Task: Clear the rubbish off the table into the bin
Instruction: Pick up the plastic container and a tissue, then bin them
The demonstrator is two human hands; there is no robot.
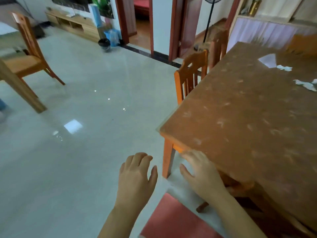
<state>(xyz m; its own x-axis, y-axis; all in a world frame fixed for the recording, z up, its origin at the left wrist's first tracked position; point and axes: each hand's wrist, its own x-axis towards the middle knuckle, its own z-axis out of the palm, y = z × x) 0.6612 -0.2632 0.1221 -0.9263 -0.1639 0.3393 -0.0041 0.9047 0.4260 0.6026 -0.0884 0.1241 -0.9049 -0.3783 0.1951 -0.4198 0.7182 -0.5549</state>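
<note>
Both hands empty: left hand [135,176] spread, right hand [200,172] spread by near corner of brown speckled table [240,117]; crumpled white paper scraps [307,85] at far-right edge, small black bin [104,44] well apart, nothing cleared yet

Orange-brown table [240,117] carries two crumpled white paper scraps [284,67] [307,85] at its far right, well apart from the right hand's fingers [190,156] at the near corner edge.
</note>
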